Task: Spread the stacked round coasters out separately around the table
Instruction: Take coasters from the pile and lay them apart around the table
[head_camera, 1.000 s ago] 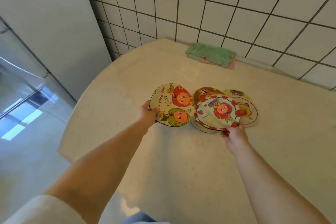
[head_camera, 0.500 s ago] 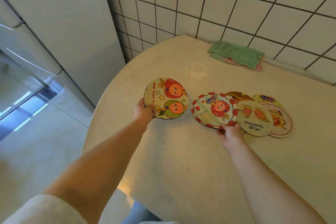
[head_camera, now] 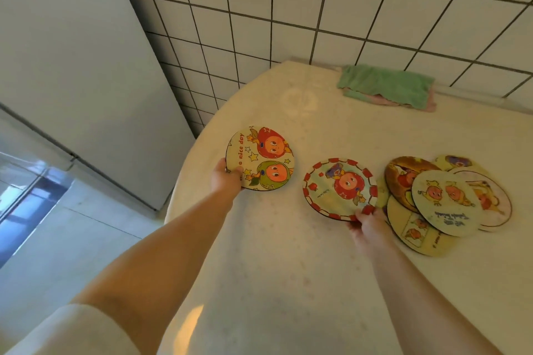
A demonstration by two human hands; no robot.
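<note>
We reach both arms forward, bare from the elbow down, a pale sleeve (head_camera: pixel 66 328) bunched at our left upper arm. Our left hand (head_camera: pixel 225 179) pinches the near-left rim of a coaster (head_camera: pixel 261 158), thumb on top, fingers underneath. Our right hand (head_camera: pixel 364 220) pinches the near-right edge of a red-bordered coaster (head_camera: pixel 339 188), thumb tip on the rim, wrist straight.
</note>
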